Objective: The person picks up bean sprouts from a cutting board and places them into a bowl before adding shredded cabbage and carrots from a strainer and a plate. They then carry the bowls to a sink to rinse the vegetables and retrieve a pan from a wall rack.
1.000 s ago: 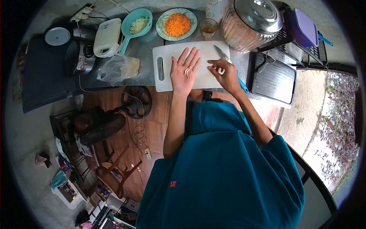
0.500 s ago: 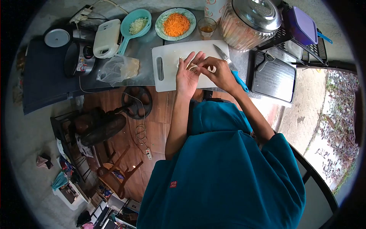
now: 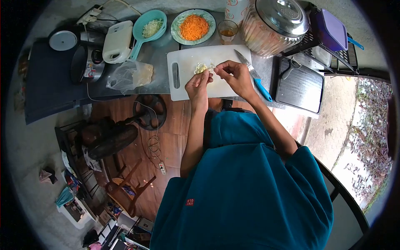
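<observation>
On the white board (image 3: 225, 54), pale rings (image 3: 201, 67) lie just past the left hand (image 3: 197, 88), nearer than the right hand (image 3: 238, 79), both pinched, on what I can't tell.

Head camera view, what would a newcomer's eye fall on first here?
The teal shirt fills the lower middle. Above it, the left hand and right hand are close together over a white cutting board. Bright orange shreds stand out on a plate beyond the board.

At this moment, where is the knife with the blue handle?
In the head view, the knife lies at the right end of the white cutting board, just right of the right hand, its blue handle reaching past the board's edge.
</observation>
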Tool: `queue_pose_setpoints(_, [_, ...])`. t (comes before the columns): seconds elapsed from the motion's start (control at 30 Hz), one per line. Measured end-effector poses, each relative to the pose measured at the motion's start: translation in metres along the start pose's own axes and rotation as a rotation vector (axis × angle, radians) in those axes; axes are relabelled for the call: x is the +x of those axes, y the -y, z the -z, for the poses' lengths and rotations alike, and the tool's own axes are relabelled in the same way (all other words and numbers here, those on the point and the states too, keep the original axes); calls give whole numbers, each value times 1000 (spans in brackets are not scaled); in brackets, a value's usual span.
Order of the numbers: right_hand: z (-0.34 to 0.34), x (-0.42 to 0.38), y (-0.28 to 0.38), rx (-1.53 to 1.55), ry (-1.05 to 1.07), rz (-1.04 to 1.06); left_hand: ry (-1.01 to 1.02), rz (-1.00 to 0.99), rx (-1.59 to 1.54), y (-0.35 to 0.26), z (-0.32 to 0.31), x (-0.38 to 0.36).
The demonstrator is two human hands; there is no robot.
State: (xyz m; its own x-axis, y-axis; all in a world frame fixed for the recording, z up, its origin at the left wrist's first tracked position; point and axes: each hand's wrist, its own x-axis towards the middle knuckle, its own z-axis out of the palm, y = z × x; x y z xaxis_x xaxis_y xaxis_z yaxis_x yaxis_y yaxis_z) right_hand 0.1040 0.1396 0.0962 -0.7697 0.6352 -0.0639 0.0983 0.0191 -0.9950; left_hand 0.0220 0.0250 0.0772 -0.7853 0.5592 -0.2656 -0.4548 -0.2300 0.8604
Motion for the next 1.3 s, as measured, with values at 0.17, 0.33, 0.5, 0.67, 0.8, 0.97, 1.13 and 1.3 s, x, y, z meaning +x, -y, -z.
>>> queue_pose_setpoints(0.17, [-5, -1, 2, -211, -5, 33, -95, -18, 122, 5, 14, 3])
queue_pose_setpoints(0.33, [-5, 3, -18, -235, -29, 6, -115, 0, 221, 5, 37, 12])
queue_pose_setpoints(0.5, [-15, 17, -68, -371, 3, -72, -195, -9, 462, 31, 92, 36])
queue_pose_setpoints(0.67, [-46, 31, -111, -431, 46, -148, -253, 19, 596, 10, 112, 39])
queue_pose_setpoints(0.8, [-64, 37, -125, -416, 4, -174, -156, 74, 662, 6, 122, 45])
queue_pose_setpoints(0.97, [-72, 39, -133, -429, -36, -159, 2, 50, 700, 25, 129, 65])
queue_pose_setpoints(1.13, [-80, 35, -119, -404, -93, -223, 139, -54, 746, 21, 119, 89])
queue_pose_setpoints(1.3, [-87, 29, -105, -275, -238, -218, 315, 67, 857, 12, 103, 110])
